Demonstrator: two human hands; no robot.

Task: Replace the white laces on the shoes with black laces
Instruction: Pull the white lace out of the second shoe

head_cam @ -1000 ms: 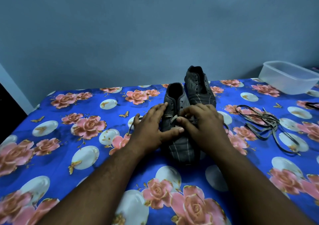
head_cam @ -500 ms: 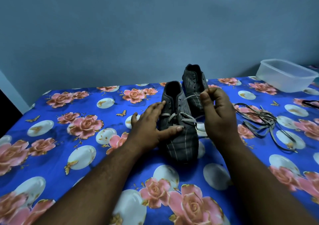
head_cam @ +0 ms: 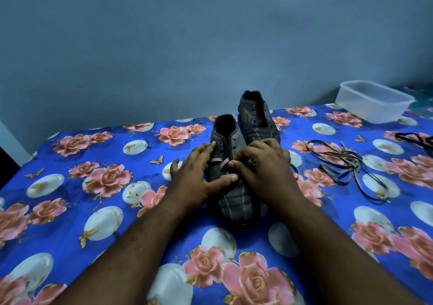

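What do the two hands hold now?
Left hand: open, fingers flat on the near shoe.
Right hand: pinches its white lace.

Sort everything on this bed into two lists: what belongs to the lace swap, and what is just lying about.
Part of the job:
- near shoe, white lace partly threaded
- far shoe, no lace showing
- left hand, steadying the near shoe
- right hand, fingers at the lace
- loose pile of laces
- black lace at the right edge

Lying about:
- clear plastic container
- floral bedsheet
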